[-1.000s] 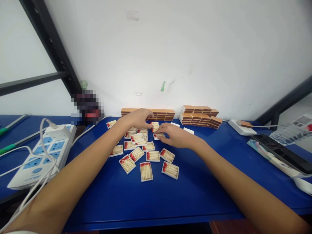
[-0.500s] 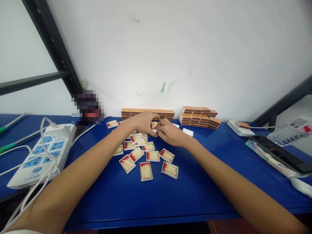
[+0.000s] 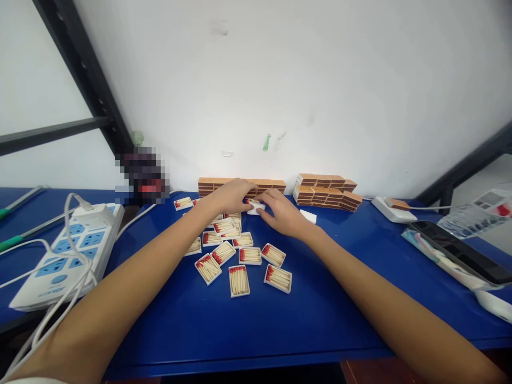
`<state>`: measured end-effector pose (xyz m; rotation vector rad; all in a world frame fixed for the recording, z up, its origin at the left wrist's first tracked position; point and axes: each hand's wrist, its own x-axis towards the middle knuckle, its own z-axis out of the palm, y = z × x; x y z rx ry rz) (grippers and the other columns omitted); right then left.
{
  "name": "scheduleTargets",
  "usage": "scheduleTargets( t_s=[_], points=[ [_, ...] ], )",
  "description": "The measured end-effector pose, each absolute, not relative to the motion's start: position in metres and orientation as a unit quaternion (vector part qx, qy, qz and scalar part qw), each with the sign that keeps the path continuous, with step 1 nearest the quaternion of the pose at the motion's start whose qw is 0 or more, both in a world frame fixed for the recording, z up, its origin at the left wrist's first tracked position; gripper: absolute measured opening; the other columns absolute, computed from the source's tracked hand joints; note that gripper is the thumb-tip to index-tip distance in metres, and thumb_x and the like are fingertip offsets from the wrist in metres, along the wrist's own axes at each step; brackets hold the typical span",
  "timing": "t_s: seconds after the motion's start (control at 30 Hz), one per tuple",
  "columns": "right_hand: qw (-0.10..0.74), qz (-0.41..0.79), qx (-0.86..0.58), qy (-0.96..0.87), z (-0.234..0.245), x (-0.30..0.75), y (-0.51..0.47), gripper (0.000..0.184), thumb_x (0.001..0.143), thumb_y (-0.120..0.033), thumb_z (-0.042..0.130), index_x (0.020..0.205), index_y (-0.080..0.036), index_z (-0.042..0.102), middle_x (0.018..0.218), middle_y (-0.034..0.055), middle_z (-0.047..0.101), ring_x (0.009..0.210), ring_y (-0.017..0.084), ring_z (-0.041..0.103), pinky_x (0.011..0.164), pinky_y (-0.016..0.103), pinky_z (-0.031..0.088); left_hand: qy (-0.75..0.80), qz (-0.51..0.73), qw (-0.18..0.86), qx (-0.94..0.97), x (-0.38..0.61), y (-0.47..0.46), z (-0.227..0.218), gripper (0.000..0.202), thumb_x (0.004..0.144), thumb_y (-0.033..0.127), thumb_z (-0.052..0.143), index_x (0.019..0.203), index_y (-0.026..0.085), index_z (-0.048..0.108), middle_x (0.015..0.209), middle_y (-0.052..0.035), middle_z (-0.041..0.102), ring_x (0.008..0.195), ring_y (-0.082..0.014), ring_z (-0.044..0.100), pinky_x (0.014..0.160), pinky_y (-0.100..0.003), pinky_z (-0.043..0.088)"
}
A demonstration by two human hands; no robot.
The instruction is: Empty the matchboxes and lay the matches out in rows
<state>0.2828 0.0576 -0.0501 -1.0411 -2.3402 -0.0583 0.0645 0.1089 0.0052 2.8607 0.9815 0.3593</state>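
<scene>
A white matchbox tray (image 3: 255, 208) is between my hands, its pale side facing me and some matches showing over its edge. My left hand (image 3: 232, 196) grips its left end, thumb on the near side. My right hand (image 3: 282, 212) holds the right end with the thumb in front and the fingers behind. Around and in front of my hands lie several open trays of red-tipped matches, among them one tray (image 3: 239, 281) nearest me and another (image 3: 278, 278) to its right. A white tray (image 3: 308, 216) lies right of my right hand, its contents not visible.
A long stack of brown matchboxes (image 3: 208, 186) stands against the wall, with another stack (image 3: 328, 197) to the right. A power strip (image 3: 68, 256) with white cables lies left on the blue table (image 3: 256, 336). A phone (image 3: 460, 253) and a white adapter (image 3: 394, 210) are at right.
The right fingers have opened from a pinch and moved to the tray's far side. More of the tray's white side now shows between my hands.
</scene>
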Motion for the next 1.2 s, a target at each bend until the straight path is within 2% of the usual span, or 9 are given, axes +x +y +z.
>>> scheduleTargets(
  t_s=[0.2, 0.33, 0.4, 0.67, 0.83, 1.0, 1.1, 1.2],
  points=[
    [0.245, -0.035, -0.389, -0.887, -0.053, 0.285, 0.06, 0.035, 0.095, -0.027, 0.069, 0.128, -0.017, 0.065, 0.121, 0.0171, 0.064, 0.113, 0.035, 0.059, 0.1, 0.055, 0.052, 0.342, 0.096, 0.03, 0.934, 0.062, 0.107, 0.005, 0.053, 0.089, 0.038, 0.067, 0.137, 0.015, 0.062, 0.139, -0.0165, 0.067, 0.128, -0.0314, 0.061, 0.104, -0.042, 0.05],
    [0.234, -0.043, -0.385, -0.892, -0.056, 0.285, 0.064, 0.033, 0.097, -0.023, 0.065, 0.128, -0.013, 0.067, 0.118, 0.0184, 0.066, 0.11, 0.035, 0.059, 0.099, 0.055, 0.052, 0.34, 0.081, 0.034, 0.936, 0.064, 0.105, 0.005, 0.08, 0.077, 0.052, 0.079, 0.145, 0.016, 0.057, 0.145, -0.0172, 0.063, 0.133, -0.0352, 0.057, 0.106, -0.044, 0.049],
    [0.233, -0.043, -0.381, -0.894, -0.056, 0.284, 0.064, 0.033, 0.096, -0.022, 0.066, 0.128, -0.013, 0.067, 0.119, 0.0184, 0.068, 0.111, 0.035, 0.059, 0.1, 0.054, 0.052, 0.337, 0.069, 0.026, 0.939, 0.066, 0.104, 0.003, 0.088, 0.074, 0.053, 0.082, 0.148, 0.016, 0.054, 0.146, -0.0177, 0.062, 0.135, -0.0365, 0.055, 0.107, -0.045, 0.048],
    [0.258, -0.028, -0.389, -0.884, -0.04, 0.29, 0.054, 0.034, 0.101, -0.026, 0.062, 0.133, -0.017, 0.067, 0.124, 0.0162, 0.072, 0.117, 0.034, 0.059, 0.102, 0.055, 0.052, 0.338, 0.074, 0.025, 0.938, 0.073, 0.101, -0.005, 0.077, 0.081, 0.048, 0.077, 0.147, 0.017, 0.052, 0.139, -0.0169, 0.066, 0.126, -0.0351, 0.059, 0.103, -0.044, 0.048],
    [0.275, -0.045, -0.408, -0.869, -0.025, 0.304, 0.051, 0.034, 0.101, -0.03, 0.061, 0.133, -0.02, 0.068, 0.123, 0.0163, 0.072, 0.118, 0.036, 0.059, 0.102, 0.057, 0.05, 0.332, 0.067, 0.025, 0.941, 0.072, 0.102, -0.004, 0.079, 0.082, 0.045, 0.077, 0.15, 0.015, 0.05, 0.139, -0.0179, 0.064, 0.129, -0.0356, 0.057, 0.105, -0.045, 0.048],
    [0.224, -0.089, -0.458, -0.856, -0.02, 0.33, 0.058, 0.03, 0.097, -0.029, 0.064, 0.123, -0.015, 0.071, 0.116, 0.0191, 0.073, 0.113, 0.039, 0.06, 0.098, 0.057, 0.05, 0.353, 0.046, 0.039, 0.934, 0.072, 0.1, -0.001, 0.094, 0.081, 0.052, 0.077, 0.159, 0.014, 0.04, 0.151, -0.0219, 0.057, 0.138, -0.0378, 0.052, 0.111, -0.047, 0.045],
    [0.177, -0.074, -0.473, -0.86, -0.019, 0.34, 0.059, 0.026, 0.093, -0.029, 0.068, 0.115, -0.016, 0.073, 0.112, 0.0178, 0.074, 0.109, 0.037, 0.061, 0.096, 0.054, 0.051, 0.349, 0.042, 0.04, 0.935, 0.073, 0.099, -0.002, 0.096, 0.081, 0.052, 0.077, 0.161, 0.015, 0.037, 0.156, -0.0212, 0.053, 0.142, -0.0375, 0.049, 0.115, -0.048, 0.043],
    [0.157, -0.063, -0.479, -0.862, -0.013, 0.335, 0.052, 0.022, 0.089, -0.03, 0.073, 0.106, -0.017, 0.074, 0.107, 0.0163, 0.073, 0.108, 0.036, 0.063, 0.095, 0.051, 0.051, 0.351, 0.043, 0.033, 0.935, 0.074, 0.1, -0.003, 0.091, 0.084, 0.047, 0.075, 0.16, 0.015, 0.039, 0.154, -0.02, 0.055, 0.142, -0.0368, 0.05, 0.115, -0.048, 0.043]
  ],
)
